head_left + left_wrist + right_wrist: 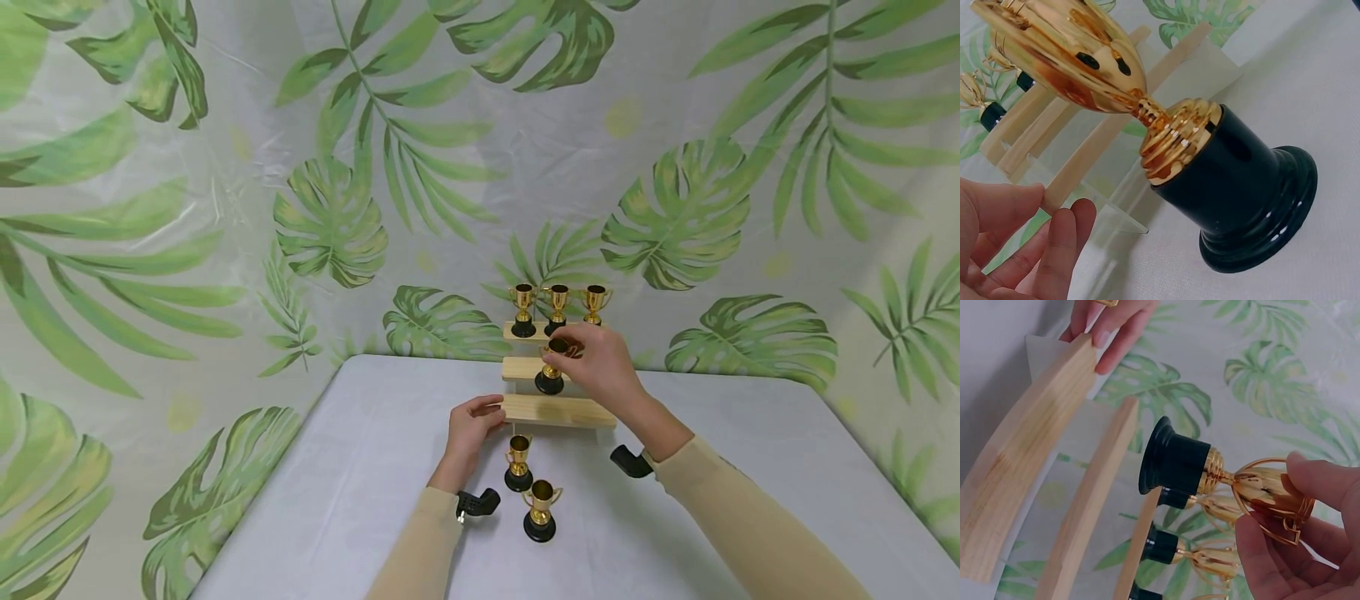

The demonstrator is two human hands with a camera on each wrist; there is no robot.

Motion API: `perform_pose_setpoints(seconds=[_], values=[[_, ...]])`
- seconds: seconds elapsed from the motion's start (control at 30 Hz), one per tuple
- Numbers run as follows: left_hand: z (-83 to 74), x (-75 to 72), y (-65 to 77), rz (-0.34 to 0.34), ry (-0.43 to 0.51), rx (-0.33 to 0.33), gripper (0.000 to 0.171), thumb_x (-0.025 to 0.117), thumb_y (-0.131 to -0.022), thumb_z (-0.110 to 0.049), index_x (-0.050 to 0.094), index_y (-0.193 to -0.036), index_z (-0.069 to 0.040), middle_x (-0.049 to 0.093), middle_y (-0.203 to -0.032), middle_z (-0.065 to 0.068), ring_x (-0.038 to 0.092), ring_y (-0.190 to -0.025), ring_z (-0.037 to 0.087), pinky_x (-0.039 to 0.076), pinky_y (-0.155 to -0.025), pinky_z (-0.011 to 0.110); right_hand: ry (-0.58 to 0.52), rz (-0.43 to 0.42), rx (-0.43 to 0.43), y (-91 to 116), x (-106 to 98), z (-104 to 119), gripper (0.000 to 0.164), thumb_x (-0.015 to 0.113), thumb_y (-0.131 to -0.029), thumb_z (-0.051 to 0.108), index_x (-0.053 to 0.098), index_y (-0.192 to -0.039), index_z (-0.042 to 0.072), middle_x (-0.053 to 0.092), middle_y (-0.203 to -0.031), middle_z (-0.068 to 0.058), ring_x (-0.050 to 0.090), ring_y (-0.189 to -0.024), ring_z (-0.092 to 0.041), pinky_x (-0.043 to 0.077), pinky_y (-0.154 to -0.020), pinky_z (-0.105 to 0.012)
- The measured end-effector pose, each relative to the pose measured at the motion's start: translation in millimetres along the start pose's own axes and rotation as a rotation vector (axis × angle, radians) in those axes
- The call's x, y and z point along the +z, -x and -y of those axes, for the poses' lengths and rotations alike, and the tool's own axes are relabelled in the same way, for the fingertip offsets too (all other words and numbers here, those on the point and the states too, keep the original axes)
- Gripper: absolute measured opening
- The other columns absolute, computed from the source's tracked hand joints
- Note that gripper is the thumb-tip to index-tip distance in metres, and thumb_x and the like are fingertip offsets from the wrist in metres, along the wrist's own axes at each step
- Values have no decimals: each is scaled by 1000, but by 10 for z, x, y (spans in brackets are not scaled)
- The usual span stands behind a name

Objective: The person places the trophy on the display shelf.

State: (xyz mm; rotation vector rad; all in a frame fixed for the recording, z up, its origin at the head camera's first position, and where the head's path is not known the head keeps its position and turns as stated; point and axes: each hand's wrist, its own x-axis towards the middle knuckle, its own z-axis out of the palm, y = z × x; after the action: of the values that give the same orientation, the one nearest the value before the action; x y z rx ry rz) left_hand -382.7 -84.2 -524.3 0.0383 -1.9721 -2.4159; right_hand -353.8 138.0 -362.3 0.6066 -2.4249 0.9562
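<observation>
My right hand pinches a small gold trophy cup by its bowl and handle. In the head view its black base hovers at the middle board of a three-step wooden display stand; whether it touches is unclear. At the stand's left end, my left hand grips the tip of the lowest board between thumb and fingers, seen closely in the left wrist view. Trophies stand upright on the top board: a left one, a middle one and a right one, partly hidden by my right hand.
Two more trophies stand on the white-covered table before the stand: one by my left wrist, the other nearer me. Behind the stand hangs a leaf-patterned curtain. The stand's side supports look translucent.
</observation>
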Motion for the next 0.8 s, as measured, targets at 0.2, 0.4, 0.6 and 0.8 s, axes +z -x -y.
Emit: perform_pose_setpoints(seconds=[0.2,0.4,0.6,0.8], values=[[-13,-4,7,1,-16,-4,32,75,-88,2,71,-119,2,71,-108,18,72,-91,24,57,-89,47,-3,0,12,-14,31,-46,29,84,-85,23,75,-108,10,71,-100,-3,67,-81,-17,58,-65,-38],[-12,-16,-3,13,4,-2,30,75,-87,4,72,-117,3,71,-107,17,72,-90,23,59,-86,43,4,-2,21,-39,82,-97,29,84,-84,22,75,-109,10,72,-99,-3,67,-81,-18,58,-67,-39],[-8,-15,-4,5,4,-3,29,73,-87,6,72,-116,2,72,-104,16,72,-89,23,60,-82,40,17,8,43,-77,133,-110,32,84,-85,25,75,-111,9,72,-100,-4,67,-82,-18,58,-67,-40],[-10,-15,-11,-1,9,-9,28,73,-87,6,73,-115,2,73,-101,15,72,-87,22,60,-83,41,16,6,47,-123,170,-113,30,84,-85,25,75,-109,10,71,-98,-4,67,-82,-19,57,-66,-39]])
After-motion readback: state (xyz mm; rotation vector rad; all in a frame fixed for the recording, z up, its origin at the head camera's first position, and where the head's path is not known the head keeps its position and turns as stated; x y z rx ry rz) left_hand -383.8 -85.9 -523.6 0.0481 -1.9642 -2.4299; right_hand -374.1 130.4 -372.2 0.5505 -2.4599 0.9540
